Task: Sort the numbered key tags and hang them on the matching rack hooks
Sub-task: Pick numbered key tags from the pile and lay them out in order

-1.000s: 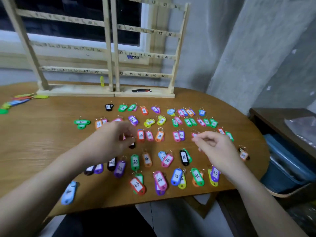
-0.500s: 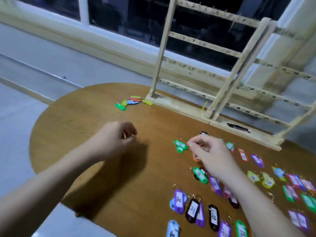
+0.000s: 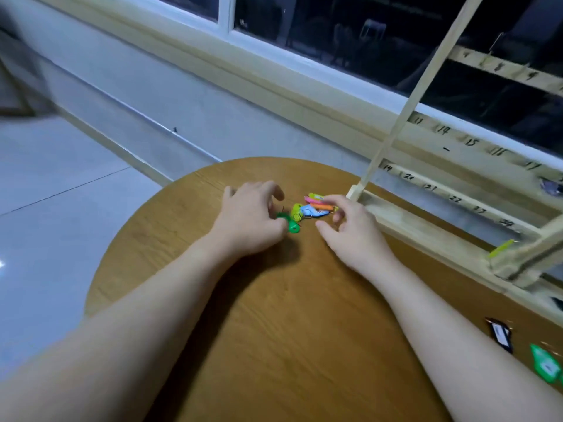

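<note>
A small pile of key tags (image 3: 308, 210) in yellow, blue, orange and pink lies on the round wooden table (image 3: 274, 330), beside the left foot of the wooden rack (image 3: 426, 228). The rack's rails carry handwritten numbers from 11 to 24. My left hand (image 3: 251, 219) is curled over the left end of the pile, its fingers round a green key tag (image 3: 293, 228) that peeks out beneath them. My right hand (image 3: 350, 231) hovers at the right end, fingers loosely bent, one fingertip touching the orange tag (image 3: 320, 206). What is under my left palm is hidden.
A black tag (image 3: 499, 335) and a green tag (image 3: 545, 365) lie at the lower right edge of view. A yellow-green tag (image 3: 501, 248) sits against the rack's base. Behind the rack are a window sill and a dark window. A tiled floor lies left of the table.
My view swung left from the spread of tags to the table's left end. Both hands travelled left and forward to the small pile by the rack's foot.
</note>
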A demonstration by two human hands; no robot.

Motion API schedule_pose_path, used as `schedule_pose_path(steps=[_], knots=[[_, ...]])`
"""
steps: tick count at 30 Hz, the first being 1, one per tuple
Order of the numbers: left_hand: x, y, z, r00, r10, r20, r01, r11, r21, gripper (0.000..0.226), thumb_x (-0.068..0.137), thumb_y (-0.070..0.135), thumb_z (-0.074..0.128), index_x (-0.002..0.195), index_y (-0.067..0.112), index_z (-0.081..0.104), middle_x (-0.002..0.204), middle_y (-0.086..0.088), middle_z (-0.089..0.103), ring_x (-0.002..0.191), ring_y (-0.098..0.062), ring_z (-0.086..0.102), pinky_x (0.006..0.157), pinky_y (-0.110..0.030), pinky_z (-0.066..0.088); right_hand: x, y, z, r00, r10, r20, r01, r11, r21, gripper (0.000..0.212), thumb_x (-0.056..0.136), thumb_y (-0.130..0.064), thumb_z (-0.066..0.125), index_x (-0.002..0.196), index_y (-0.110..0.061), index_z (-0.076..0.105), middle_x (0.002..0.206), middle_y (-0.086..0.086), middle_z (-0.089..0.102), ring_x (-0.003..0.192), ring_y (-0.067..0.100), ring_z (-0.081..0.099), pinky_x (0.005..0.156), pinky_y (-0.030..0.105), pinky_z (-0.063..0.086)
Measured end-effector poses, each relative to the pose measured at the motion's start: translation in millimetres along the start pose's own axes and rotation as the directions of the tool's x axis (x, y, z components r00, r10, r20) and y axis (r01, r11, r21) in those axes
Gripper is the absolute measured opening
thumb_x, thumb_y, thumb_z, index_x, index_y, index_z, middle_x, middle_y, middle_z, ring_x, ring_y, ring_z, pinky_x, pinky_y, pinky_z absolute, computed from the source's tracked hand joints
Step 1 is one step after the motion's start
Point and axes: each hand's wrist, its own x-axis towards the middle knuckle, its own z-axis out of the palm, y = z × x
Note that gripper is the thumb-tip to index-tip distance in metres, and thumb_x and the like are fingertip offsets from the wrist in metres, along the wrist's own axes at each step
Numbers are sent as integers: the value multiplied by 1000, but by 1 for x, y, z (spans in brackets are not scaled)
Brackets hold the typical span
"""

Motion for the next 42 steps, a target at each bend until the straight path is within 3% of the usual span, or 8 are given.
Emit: schedule_pose_path(steps=[3,7,13,19,24,30,33,42], knots=[[4,-14,6,998,51,23,-52,996,75,51,64,42,46,112,35,61,88,12,52,100,-15,48,84,-34,20,10,8,17,997,-78,-20,77,996,-45,39,91,-24,68,126,-40,64,90,-6,47,75,2,47,70,23,39],[8,-22,6,990,132,49,-137,984,116,46,66,40,43,106,39,65,89,11,50,95,-13,43,81,-33,17,7,10,25,995,-33,-92,17,985,-174,36,93,-28,61,125,-41,66,90,-10,46,82,12,53,74,35,49],[10,-25,12,967,246,58,-251,961,112,18,83,43,63,100,37,64,93,13,52,98,-12,46,81,-31,19,4,4,27,996,16,-91,-36,973,-230,33,96,-37,56,128,-39,64,104,-10,49,96,16,58,79,38,53],[13,-26,10,960,272,62,-275,960,48,13,85,32,70,88,31,58,84,16,51,91,-10,49,79,-33,26,3,-2,25,988,-17,-156,-12,983,-185,38,93,-36,62,130,-42,58,106,-13,42,94,16,58,79,34,51],[18,-29,9,968,249,29,-248,968,-35,32,83,5,59,91,35,67,95,14,56,94,-13,52,83,-35,35,2,-4,23,986,42,-163,-77,973,-217,42,90,-26,57,131,-30,49,118,-7,43,100,18,58,83,37,53],[22,-32,9,975,211,71,-207,977,-52,40,89,6,49,103,37,69,106,17,58,101,-11,48,89,-33,30,8,1,26,983,114,-146,-143,968,-208,44,97,-21,48,140,-21,56,124,-5,43,115,16,52,98,33,48],[25,-33,8,981,185,64,-182,982,-46,29,89,24,49,107,37,68,103,19,56,101,-8,46,90,-31,28,11,6,26,982,103,-160,-134,970,-200,37,99,-22,50,134,-20,62,119,-5,45,111,14,53,98,33,49],[26,-32,9,985,155,75,-158,987,37,12,95,34,65,105,36,70,99,15,55,103,-12,48,88,-36,29,17,19,32,969,15,-248,-39,995,-89,13,98,-16,62,102,-15,75,102,-4,47,94,15,54,88,30,45]])
